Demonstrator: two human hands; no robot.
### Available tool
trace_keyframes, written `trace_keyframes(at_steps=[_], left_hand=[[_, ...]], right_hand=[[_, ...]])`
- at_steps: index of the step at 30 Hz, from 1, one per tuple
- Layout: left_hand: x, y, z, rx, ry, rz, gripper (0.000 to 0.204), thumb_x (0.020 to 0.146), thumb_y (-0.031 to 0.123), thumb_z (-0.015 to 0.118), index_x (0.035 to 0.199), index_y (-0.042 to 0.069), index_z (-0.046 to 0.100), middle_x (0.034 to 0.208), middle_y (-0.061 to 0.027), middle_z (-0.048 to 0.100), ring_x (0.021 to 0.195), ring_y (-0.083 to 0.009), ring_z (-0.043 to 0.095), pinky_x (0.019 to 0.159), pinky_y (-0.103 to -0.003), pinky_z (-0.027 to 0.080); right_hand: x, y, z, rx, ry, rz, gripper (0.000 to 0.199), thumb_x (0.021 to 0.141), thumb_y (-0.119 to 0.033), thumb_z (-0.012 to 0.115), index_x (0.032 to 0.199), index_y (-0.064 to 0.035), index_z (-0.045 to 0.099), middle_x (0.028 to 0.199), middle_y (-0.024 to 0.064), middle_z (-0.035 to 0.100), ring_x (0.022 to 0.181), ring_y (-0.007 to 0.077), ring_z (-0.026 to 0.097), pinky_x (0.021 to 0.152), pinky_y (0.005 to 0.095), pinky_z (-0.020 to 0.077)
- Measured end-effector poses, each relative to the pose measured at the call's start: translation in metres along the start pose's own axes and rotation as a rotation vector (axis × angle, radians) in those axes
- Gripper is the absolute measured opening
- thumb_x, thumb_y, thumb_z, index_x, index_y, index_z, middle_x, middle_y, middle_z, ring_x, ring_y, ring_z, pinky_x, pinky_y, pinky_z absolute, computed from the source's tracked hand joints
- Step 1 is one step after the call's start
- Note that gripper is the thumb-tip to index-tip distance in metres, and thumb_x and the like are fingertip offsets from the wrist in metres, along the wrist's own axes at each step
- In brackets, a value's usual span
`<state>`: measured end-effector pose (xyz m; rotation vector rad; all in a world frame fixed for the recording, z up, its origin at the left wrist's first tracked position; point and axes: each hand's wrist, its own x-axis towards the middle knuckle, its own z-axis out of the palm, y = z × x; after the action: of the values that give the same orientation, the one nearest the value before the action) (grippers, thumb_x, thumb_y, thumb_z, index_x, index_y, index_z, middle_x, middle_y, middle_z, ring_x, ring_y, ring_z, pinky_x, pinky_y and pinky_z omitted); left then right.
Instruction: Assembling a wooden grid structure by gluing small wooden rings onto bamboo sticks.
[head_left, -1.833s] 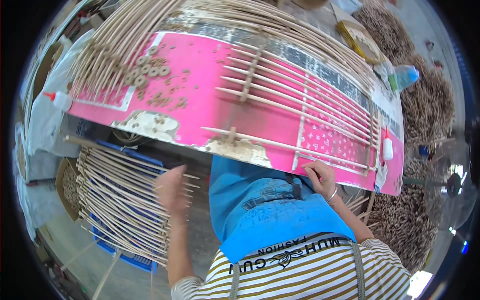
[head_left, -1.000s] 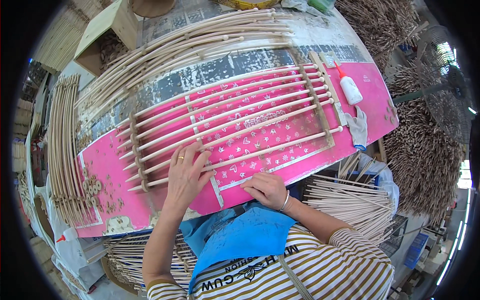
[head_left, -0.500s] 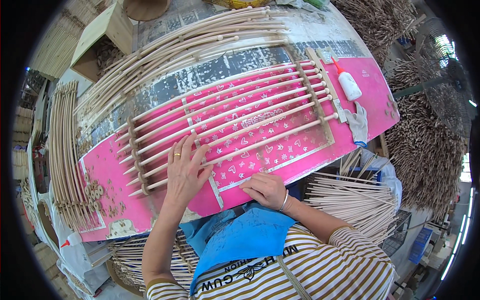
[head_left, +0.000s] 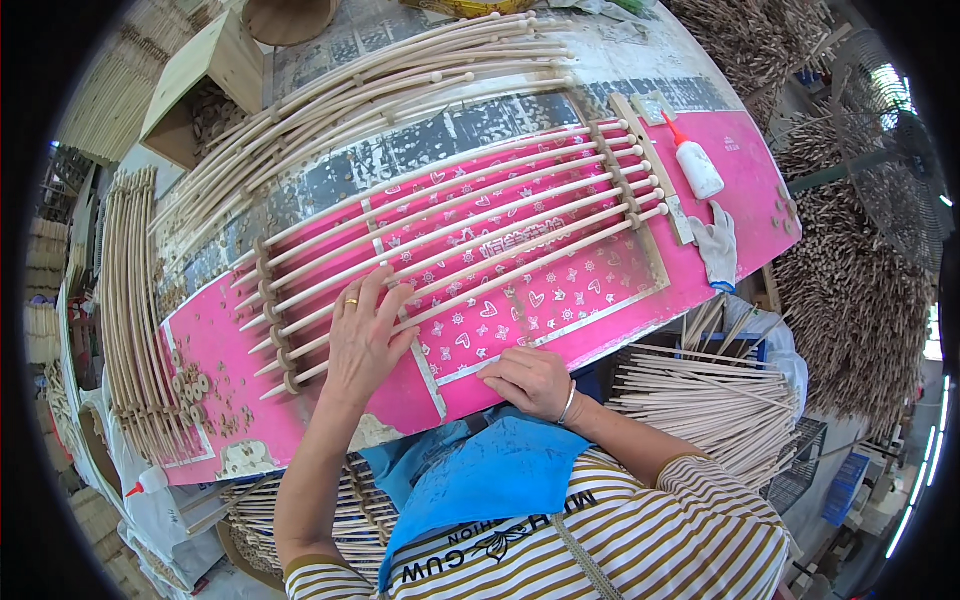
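Note:
Several pale wooden rods with ball ends lie side by side across a pink patterned board. Small brown rings sit around them in two rows, a left row near the pointed ends and a right row near the balls. My left hand is open over the nearest rods, its fingers touching them and its thumb beside the lowest one. At the board's front edge, my right hand rests with fingers curled closed; whatever may be inside is hidden.
A glue bottle with a red tip and a white glove lie right of a wooden strip. Loose rings are scattered at left. More rods lie behind; a rod pile sits below right. A wooden box stands far left.
The nearest rod's ball end has moved up and slightly left, closer in line with the other rods. My left hand has shifted slightly left; my right hand has hardly moved.

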<state>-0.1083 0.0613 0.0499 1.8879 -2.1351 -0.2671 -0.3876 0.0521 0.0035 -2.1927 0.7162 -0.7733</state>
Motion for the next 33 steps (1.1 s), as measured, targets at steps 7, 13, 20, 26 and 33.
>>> trace_keyframes(at_steps=[7,13,20,26,33], left_hand=[[0.006,-0.007,0.002,0.042,0.012,0.229,0.044,0.081,0.019,0.081,0.123,0.016,0.068,0.137,-0.0039,0.058,0.142,-0.0293,0.048,0.124,-0.054,0.031],[0.008,-0.007,0.003,0.063,-0.019,0.223,0.033,0.084,0.024,0.079,0.114,0.016,0.069,0.125,-0.0031,0.062,0.136,-0.0303,0.051,0.115,-0.052,0.039],[0.014,-0.010,0.007,-0.168,0.006,0.207,0.017,0.080,0.020,0.081,0.093,0.012,0.073,0.110,-0.0014,0.065,0.121,-0.0288,0.057,0.101,-0.047,0.047],[0.020,-0.001,-0.008,-0.227,0.049,0.202,0.019,0.075,0.017,0.084,0.091,0.011,0.077,0.107,-0.0012,0.067,0.117,-0.0278,0.059,0.095,-0.046,0.050],[-0.063,-0.002,-0.067,-0.180,0.274,0.058,0.020,0.077,0.018,0.082,0.095,0.013,0.075,0.105,-0.0011,0.066,0.115,-0.0289,0.061,0.095,-0.045,0.049]], right_hand=[[0.000,-0.001,-0.003,-0.016,-0.047,0.025,0.010,0.094,-0.015,0.073,0.100,-0.0073,0.074,0.085,0.0073,0.069,0.078,0.0240,0.069,0.066,0.0362,0.0558],[-0.001,-0.001,-0.002,-0.019,-0.048,0.025,0.010,0.094,-0.015,0.073,0.100,-0.0076,0.074,0.085,0.0068,0.068,0.078,0.0235,0.069,0.066,0.0358,0.0556],[-0.003,-0.001,-0.002,-0.012,-0.019,0.009,0.009,0.091,-0.012,0.076,0.098,-0.0064,0.075,0.081,0.0077,0.068,0.073,0.0233,0.068,0.062,0.0356,0.0533],[0.001,0.005,-0.008,-0.039,-0.030,0.001,0.010,0.093,-0.015,0.073,0.101,-0.0080,0.074,0.085,0.0060,0.068,0.077,0.0227,0.069,0.065,0.0353,0.0552],[0.000,0.005,0.007,-0.046,-0.077,0.039,0.006,0.091,-0.009,0.076,0.097,-0.0064,0.076,0.084,0.0128,0.071,0.074,0.0320,0.067,0.065,0.0414,0.0520]])
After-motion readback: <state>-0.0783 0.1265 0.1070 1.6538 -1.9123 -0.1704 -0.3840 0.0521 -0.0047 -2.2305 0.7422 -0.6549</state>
